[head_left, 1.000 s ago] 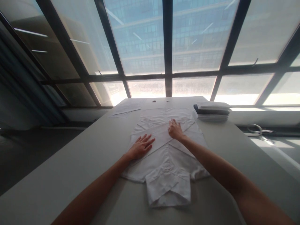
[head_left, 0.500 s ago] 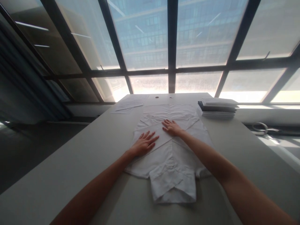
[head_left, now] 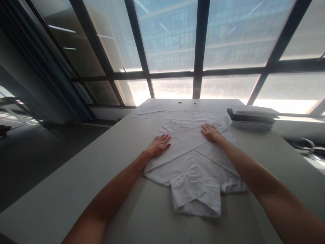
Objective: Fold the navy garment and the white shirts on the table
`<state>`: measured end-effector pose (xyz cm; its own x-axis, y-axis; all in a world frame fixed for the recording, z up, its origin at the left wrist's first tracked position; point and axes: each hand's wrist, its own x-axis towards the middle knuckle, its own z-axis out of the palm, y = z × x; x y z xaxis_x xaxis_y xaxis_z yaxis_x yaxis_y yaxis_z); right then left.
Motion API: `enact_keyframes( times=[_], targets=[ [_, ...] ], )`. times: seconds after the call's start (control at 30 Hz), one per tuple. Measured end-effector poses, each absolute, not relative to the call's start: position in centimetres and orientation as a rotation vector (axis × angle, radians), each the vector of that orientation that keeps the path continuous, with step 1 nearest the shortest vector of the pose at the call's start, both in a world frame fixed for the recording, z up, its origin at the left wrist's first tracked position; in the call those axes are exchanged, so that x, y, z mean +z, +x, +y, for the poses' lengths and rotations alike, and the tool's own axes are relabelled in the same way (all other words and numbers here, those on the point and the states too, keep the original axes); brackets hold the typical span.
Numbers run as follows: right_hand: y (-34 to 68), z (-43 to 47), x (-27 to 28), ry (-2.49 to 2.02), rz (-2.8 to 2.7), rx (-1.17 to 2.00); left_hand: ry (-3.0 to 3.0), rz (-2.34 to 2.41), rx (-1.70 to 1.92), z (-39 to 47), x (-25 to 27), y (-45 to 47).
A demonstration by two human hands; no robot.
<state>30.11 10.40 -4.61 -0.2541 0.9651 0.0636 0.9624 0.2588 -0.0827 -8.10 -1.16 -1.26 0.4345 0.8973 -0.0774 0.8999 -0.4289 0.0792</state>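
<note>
A white garment [head_left: 188,145], which looks like a shirt, lies spread on the pale table [head_left: 122,152]. Its near end narrows to a short folded section [head_left: 196,200], and gathered creases run along its middle. My left hand [head_left: 157,146] rests palm down on the cloth's left edge, fingers stretched out. On the right part of the cloth, my right hand [head_left: 210,131] lies flat with its fingers extended. Neither hand grips anything. Diagonal crease or fold lines cross the fabric between and below the hands.
Several paper sheets [head_left: 149,109] lie at the table's far left. At the far right sits a stack of white and dark flat items [head_left: 251,118]. Large windows [head_left: 172,37] stand behind the table, with a dark curtain [head_left: 38,61] to the left.
My hands have moved apart across the cloth, the right hand sliding rightward and the left toward the left edge. The whole view has turned slightly left.
</note>
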Motion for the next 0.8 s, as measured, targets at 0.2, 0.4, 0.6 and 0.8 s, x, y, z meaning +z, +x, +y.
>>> enact_keyframes(
  times=[0.2,0.4,0.6,0.8],
  targets=[
    [30.1,10.0,-4.4,-1.836,-2.397,0.014,2.395,1.867,-0.077,0.3,-1.6,-11.2],
    [29.0,6.6,-3.5,-1.878,-2.282,-0.13,2.516,1.964,0.016,-1.0,-1.2,-10.2],
    [27.5,-2.2,-3.6,-1.474,-2.586,0.162,2.763,1.306,0.045,-4.1,-0.4,-6.4],
    [29.4,-10.5,-3.6,-1.242,-2.629,0.297,2.753,0.928,-0.027,-8.9,0.1,-3.6]
  ],
)
